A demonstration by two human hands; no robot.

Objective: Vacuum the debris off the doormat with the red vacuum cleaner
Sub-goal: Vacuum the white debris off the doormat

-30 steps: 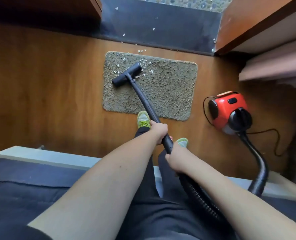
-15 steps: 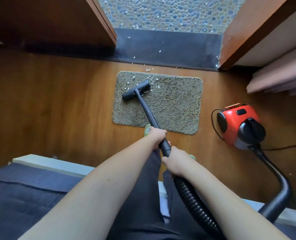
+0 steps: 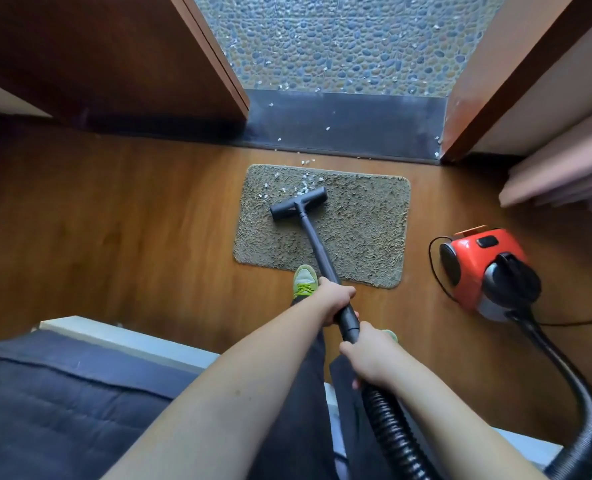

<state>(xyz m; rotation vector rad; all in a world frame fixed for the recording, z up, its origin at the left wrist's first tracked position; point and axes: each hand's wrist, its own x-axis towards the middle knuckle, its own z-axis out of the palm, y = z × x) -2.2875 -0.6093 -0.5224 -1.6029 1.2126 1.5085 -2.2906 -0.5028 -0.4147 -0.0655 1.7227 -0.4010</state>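
On a wood floor (image 3: 114, 237) by an open doorway, both hands, left hand (image 3: 334, 299) and right hand (image 3: 369, 360), are gripping the wand (image 3: 317, 247); its nozzle (image 3: 298, 203) is resting on the doormat (image 3: 356, 230) beside white debris (image 3: 305, 187). The red vacuum cleaner (image 3: 485, 268) is sitting right.

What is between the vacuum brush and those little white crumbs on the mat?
Nothing visible. The brush head sits on the doormat, and the white debris lies just beyond its far edge, with only bare mat between them.
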